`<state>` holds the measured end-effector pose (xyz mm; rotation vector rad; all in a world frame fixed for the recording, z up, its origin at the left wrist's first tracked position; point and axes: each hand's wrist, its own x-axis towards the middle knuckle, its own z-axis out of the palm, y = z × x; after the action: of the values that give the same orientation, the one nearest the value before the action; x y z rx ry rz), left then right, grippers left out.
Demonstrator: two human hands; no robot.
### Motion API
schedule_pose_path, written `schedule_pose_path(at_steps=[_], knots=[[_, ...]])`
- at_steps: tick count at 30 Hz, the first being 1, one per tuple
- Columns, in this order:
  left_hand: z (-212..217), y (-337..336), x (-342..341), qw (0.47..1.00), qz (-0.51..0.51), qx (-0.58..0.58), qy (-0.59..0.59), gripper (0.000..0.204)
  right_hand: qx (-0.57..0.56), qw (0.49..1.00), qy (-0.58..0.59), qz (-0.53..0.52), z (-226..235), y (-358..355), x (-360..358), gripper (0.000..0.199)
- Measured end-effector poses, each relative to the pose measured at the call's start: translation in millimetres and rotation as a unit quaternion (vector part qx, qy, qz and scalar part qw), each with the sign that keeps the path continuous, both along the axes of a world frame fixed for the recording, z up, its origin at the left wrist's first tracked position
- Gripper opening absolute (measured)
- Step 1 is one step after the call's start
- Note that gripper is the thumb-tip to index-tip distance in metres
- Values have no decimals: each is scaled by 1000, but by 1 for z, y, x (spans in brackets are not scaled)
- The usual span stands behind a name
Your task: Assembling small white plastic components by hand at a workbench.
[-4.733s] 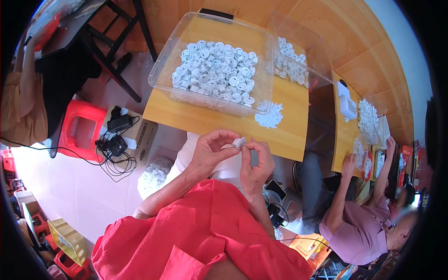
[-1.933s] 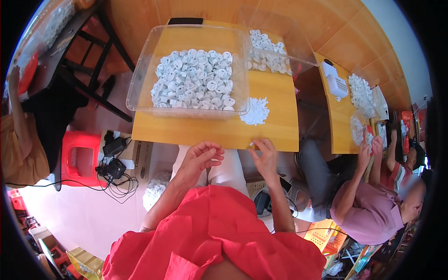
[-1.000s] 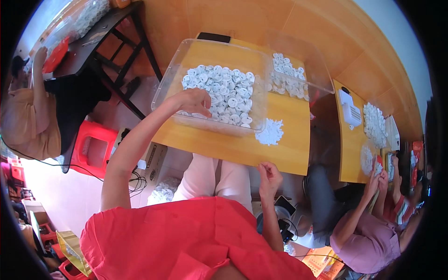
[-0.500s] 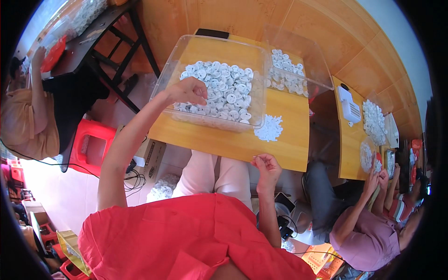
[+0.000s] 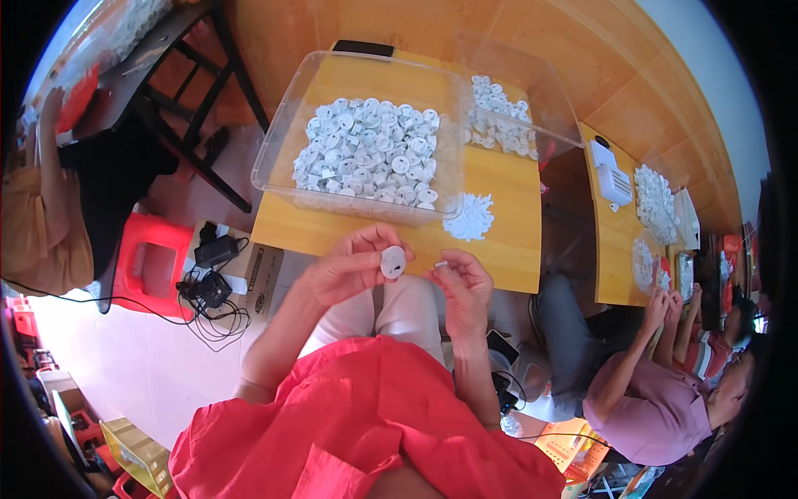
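Between the thumb and fingers of my left hand (image 5: 349,264) is a round white plastic disc (image 5: 393,262) with a small dark slot, its flat face showing. Just right of it, my right hand (image 5: 467,295) is closed in a pinch on a small white piece (image 5: 440,264), its shape mostly hidden. The two hands are close together but apart, over my lap at the table's front edge. Beyond them stands a large clear plastic bin (image 5: 357,205) with a heap of similar white discs (image 5: 374,145). Small white pieces (image 5: 470,218) lie in a loose pile to its right.
A second clear bin (image 5: 557,108) with white parts stands at the back right of the yellow table (image 5: 515,241). Left are a red stool (image 5: 150,291) and a box with black adapters (image 5: 218,252) and cables. Co-workers sit at tables on both sides.
My left hand has come back from above the bin to my lap with a white disc in it. My right hand has moved slightly left and up, toward it.
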<state>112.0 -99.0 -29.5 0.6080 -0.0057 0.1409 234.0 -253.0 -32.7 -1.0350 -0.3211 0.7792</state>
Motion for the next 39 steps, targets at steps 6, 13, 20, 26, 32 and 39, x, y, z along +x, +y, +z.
schedule_pose_path(at_steps=[6, 13, 20, 26, 32, 39], knots=[[-31, -28, 2, 987, 21, -157, -3, 28, -15, 1000, -23, 3, -6, -1, 1, 9], [-28, -33, 6, 985, 6, -172, -7, 26, -18, 999, -48, 6, -4, -6, 0, 9], [-21, -37, 4, 988, 20, -155, 5, 28, -54, 992, -111, 3, 11, -6, -4, 8], [-17, -37, 1, 991, 55, -118, 7, 27, -33, 992, -123, 1, 19, -4, -10, 7], [-17, -39, 0, 994, 65, -87, 7, 30, -15, 991, -136, 13, 15, -6, -11, 8], [-11, -42, -2, 994, 101, -34, 26, 25, -42, 971, -234, 8, 25, -9, -15, 6]])
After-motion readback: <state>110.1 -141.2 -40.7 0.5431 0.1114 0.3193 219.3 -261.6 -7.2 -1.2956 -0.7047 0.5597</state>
